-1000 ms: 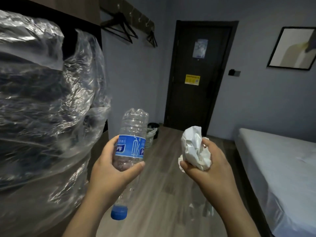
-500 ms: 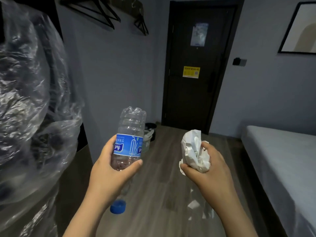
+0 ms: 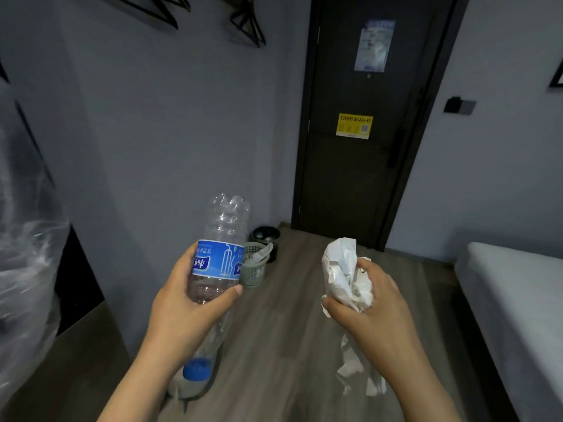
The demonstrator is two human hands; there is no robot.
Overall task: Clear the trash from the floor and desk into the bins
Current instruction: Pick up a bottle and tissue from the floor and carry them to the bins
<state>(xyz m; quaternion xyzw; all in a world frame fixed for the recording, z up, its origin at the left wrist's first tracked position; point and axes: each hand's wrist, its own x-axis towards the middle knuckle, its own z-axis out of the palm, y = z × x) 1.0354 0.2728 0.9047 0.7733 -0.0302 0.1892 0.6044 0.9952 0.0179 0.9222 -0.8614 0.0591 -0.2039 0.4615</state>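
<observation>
The left hand grips a bottle round its middle. The fingers curl behind it on the side away from the door, and the thumb is pressed across the front just under the label. The bottle is clear, crinkled plastic and looks empty. It is held upside down and tilted a little, its ridged base uppermost and its blue cap low beside the wrist. The label is blue with white print. The right hand is closed on a wad of paper: the fingers wrap over the top and the thumb clamps it from below. The paper is white and crumpled, and it sticks up above the fist toward the door. A loose white tail hangs under the wrist. Both hands are raised over the wooden floor, apart from each other. Near the door's foot, against the wall, stand a pale mesh basket with white scrap in it and a black bin just behind it. A bed lies on the door's other side.
</observation>
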